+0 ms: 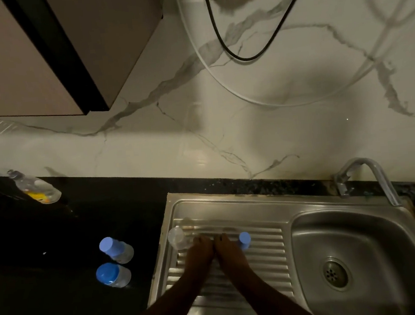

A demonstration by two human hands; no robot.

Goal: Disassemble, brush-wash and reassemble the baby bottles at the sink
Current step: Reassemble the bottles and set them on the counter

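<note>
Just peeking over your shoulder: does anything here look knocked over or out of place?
One thing: a clear bottle lies tipped on its side on the dark counter at far left, by the wall. The two blue-capped baby bottles stand upright. Nothing looks spilled or broken.

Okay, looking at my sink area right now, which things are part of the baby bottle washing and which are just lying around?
Part of the job:
clear bottle by the left hand
blue cap by the right hand
two capped bottles on the counter
sink
tap

Lying about:
lying bottle by the wall
black cable
</note>
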